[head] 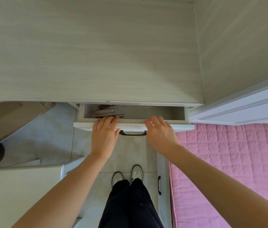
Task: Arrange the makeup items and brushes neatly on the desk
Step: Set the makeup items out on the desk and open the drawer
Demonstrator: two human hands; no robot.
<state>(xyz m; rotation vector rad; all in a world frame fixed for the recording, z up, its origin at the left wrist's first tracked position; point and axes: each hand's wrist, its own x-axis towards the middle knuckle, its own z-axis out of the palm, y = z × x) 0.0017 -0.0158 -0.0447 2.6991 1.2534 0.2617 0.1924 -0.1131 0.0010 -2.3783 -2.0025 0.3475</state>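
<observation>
A pale wooden desk (88,55) fills the upper view. Below its front edge a drawer (162,126) with a black handle (133,133) is partly pulled out. Inside its left part lie several makeup items: pinkish tubes (106,111) and a dark slim stick (119,116). My left hand (104,134) reaches over the drawer front, its fingertips at the dark stick, fingers apart. My right hand (160,132) rests on the drawer's front edge to the right of the handle, fingers spread, nothing in it.
A bed with a pink quilt (228,162) lies to the right, with a white frame (238,109) beside the desk. A chair (3,122) stands at the left under the desk. My feet (127,176) stand on the tiled floor. A lower drawer handle (159,185) shows near the bed.
</observation>
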